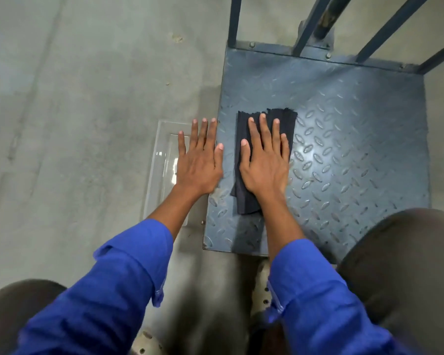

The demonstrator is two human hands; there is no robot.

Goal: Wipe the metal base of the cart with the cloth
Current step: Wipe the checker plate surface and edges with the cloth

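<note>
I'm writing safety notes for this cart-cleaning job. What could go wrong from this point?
1. The left hand lies flat across the metal base's left edge; it could scrape on that edge.
2. The right hand presses the dark cloth with open fingers, so the cloth may bunch or slip on the raised tread.
3. The clear tray beside the base could get knocked.

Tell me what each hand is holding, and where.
Nothing is gripped. The right hand presses flat on the middle of the cloth; the left hand rests open at the cart base edge.
</note>
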